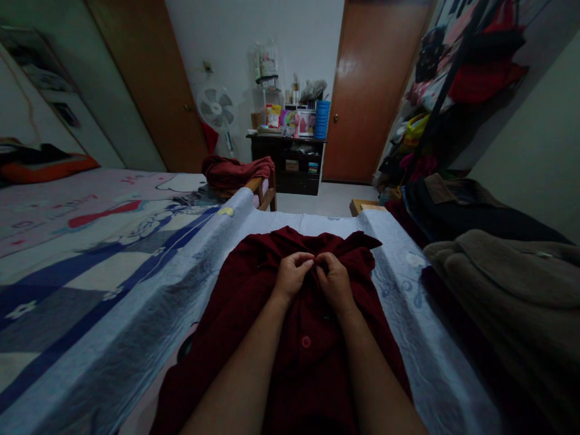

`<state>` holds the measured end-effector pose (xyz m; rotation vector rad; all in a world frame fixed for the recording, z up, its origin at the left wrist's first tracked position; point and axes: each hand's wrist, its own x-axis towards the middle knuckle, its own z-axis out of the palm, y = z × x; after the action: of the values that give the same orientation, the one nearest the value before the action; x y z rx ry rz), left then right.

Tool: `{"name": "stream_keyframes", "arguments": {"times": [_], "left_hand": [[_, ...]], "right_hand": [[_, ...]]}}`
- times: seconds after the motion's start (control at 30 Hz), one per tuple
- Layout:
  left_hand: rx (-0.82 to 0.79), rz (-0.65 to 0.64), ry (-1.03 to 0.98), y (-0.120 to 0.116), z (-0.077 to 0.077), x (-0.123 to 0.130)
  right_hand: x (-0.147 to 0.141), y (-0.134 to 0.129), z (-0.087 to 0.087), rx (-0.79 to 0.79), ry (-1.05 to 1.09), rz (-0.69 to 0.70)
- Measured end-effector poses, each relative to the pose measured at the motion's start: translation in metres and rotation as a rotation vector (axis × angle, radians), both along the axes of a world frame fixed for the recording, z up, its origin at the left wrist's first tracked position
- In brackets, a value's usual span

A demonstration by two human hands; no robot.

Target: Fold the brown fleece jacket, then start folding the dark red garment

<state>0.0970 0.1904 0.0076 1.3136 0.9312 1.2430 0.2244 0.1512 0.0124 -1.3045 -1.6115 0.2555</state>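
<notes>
A dark red buttoned coat or shirt (244, 302) lies spread out before me, its collar at the far end. Both of my hands meet near the collar, on the front opening. Thumb and fingers of my left hand (293, 275) are pinched on the garment's edge. Facing it, my right hand (333, 278) pinches the other side of the same opening. Whether a button sits between the fingertips is hidden. Lower down the front, one round red button (306, 342) shows.
A light blue sheet (399, 266) lies under the garment. To the right are folded clothes, a grey-brown one (512, 266) on top. The bed (90, 241) is at the left. A reddish cloth (235, 171), a fan (217, 109) and a dark cabinet (267, 163) stand beyond.
</notes>
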Motion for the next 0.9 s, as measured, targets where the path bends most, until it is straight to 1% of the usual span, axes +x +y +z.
{"name": "stream_keyframes", "arguments": {"times": [0.2,0.43,0.7,0.8,0.9], "left_hand": [[-0.007,-0.032,-0.016,-0.001,0.001,-0.001],[-0.031,-0.030,-0.062,-0.001,0.000,-0.001],[0.021,-0.022,0.021,-0.003,0.002,-0.002],[0.025,-0.057,0.068,-0.005,0.005,-0.004],[-0.007,-0.117,0.103,-0.006,0.008,-0.006]], "right_hand": [[0.001,-0.001,0.000,0.024,0.041,0.020],[0.003,0.001,-0.004,0.035,-0.024,0.007],[0.005,0.002,-0.006,0.041,-0.037,0.020],[0.006,0.002,-0.007,0.032,-0.032,0.019],[0.008,0.003,-0.010,0.012,-0.033,0.028]]}}
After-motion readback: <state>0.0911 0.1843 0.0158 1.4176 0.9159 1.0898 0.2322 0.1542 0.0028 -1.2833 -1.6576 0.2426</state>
